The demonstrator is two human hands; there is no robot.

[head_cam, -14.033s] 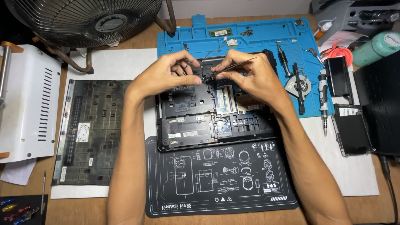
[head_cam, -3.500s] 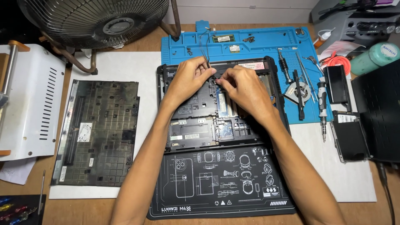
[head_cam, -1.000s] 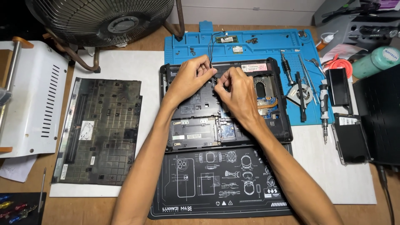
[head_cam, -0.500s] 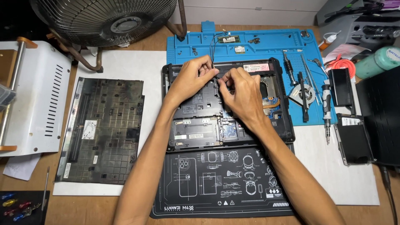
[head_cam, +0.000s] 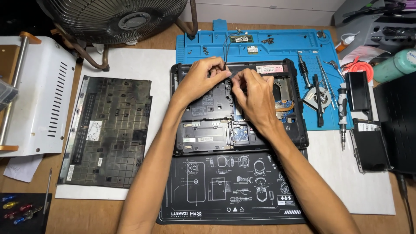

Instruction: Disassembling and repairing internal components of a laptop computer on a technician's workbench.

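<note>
Over black laptop chassis (head_cam: 208,130): left hand (head_cam: 199,80), right hand (head_cam: 253,93) seemingly pinching thin wires (head_cam: 225,47).

An opened black laptop chassis (head_cam: 208,130) lies flat, underside up, internals exposed, straddling the blue mat and the black mat; thin dark wires (head_cam: 225,50) rise from its top edge

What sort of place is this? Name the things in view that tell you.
Most likely an electronics repair bench: an opened laptop under both hands, its removed bottom cover alongside, and screwdrivers and small parts on a blue work mat.
</note>
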